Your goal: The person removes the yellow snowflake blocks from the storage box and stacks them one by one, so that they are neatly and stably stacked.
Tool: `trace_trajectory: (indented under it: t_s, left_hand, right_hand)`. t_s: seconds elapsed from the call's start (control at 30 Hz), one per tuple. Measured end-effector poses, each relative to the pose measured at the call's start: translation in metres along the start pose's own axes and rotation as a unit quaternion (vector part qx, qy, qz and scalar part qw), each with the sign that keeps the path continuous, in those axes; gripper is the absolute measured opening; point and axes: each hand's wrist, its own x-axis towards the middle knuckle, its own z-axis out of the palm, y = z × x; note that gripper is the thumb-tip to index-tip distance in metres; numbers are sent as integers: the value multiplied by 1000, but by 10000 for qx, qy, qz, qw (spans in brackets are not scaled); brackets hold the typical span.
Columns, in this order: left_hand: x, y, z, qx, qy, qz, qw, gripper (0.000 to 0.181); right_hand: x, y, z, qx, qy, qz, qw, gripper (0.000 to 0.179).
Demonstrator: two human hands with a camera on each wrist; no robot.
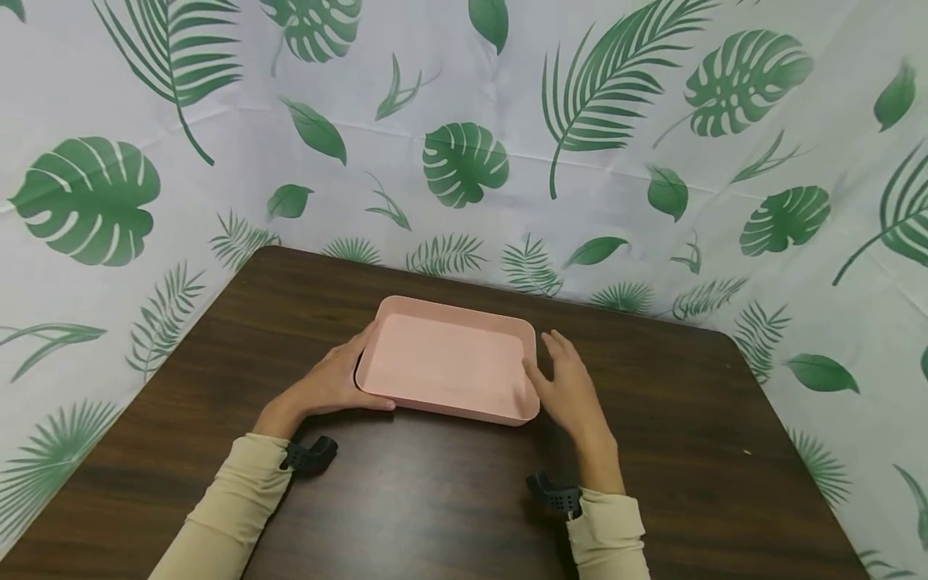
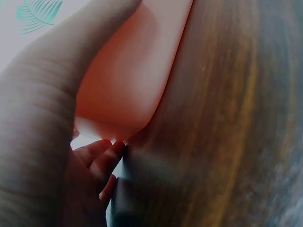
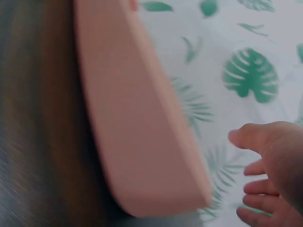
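A shallow pink rectangular tray [image 1: 449, 354] with rounded corners and low walls lies on the dark wooden table, its inside facing up. My left hand [image 1: 337, 379] holds it by the left end, thumb along the near wall and fingers spread along the left side. In the left wrist view, the fingertips [image 2: 111, 153] meet the end of the tray. Beside the right end is my right hand [image 1: 569, 391], fingers loosely bent and thumb apart from them. The right wrist view shows a gap between that hand's thumb [image 3: 246, 135] and the tray wall [image 3: 132, 118].
The brown wood-grain table [image 1: 696, 451] has rounded far corners. Behind it and along both sides hangs a white cloth [image 1: 522, 105] printed with green leaves. Each wrist carries a black strap mount, the left one [image 1: 312, 455] beside a beige sleeve [image 1: 232, 507].
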Motion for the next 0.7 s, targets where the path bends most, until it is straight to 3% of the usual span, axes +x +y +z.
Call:
trace_trajectory:
  t_s: [0.2, 0.43, 0.53, 0.7]
  left_hand:
    - [3, 2, 4, 0, -129, -97, 9999, 130]
    - [6, 13, 3, -37, -338, -658, 9973, 106]
    - [9, 22, 4, -29, -373, -588, 9976, 95]
    - [15, 36, 8, 319, -101, -388, 9987, 86]
  right_hand:
    - [-2, 4, 23, -352, -543, 160, 9978, 85]
    - [-4, 10, 28, -410, -862, 421, 9945, 88]
    - [-2, 10, 27, -535, -895, 357, 9939, 89]
    - [3, 8, 25, -564, -867, 228, 9944, 87]
